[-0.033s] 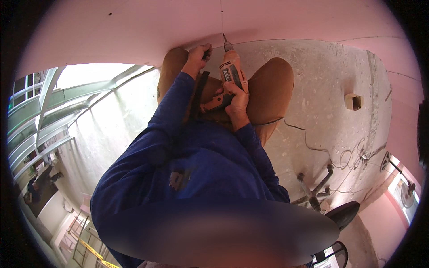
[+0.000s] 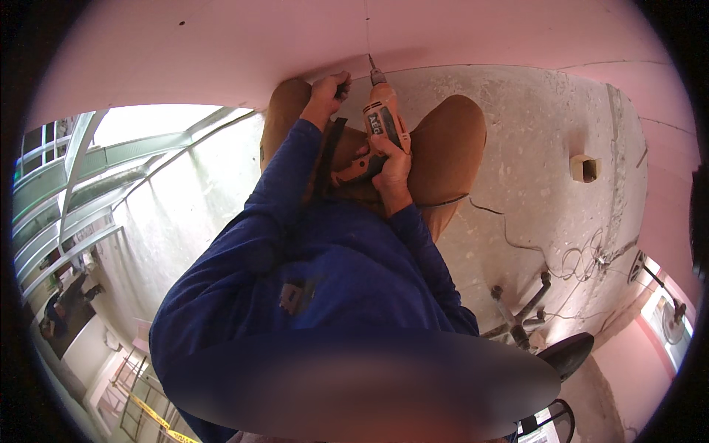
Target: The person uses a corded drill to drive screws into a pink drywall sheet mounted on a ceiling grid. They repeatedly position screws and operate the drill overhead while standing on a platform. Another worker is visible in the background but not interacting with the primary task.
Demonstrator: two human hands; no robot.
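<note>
The right hand point(image 2: 389, 167) is closed around the pistol grip of an orange corded power drill with a black label point(image 2: 381, 127). The drill is held pointing away from the body, and its thin metal bit point(image 2: 371, 62) is set against the pink plastered wall point(image 2: 221, 44), low down where the wall meets the floor. The left hand point(image 2: 327, 91) is curled shut just left of the drill's nose, near the wall base; something small and dark seems pinched in it, but what it is cannot be told. Both forearms are covered by blue long sleeves point(image 2: 281, 177). Tan trousers point(image 2: 443, 140) are seen at the bent knees on either side of the drill. Beyond, a rough grey concrete floor point(image 2: 532, 162) is crossed by thin loose wires point(image 2: 576, 262).
</note>
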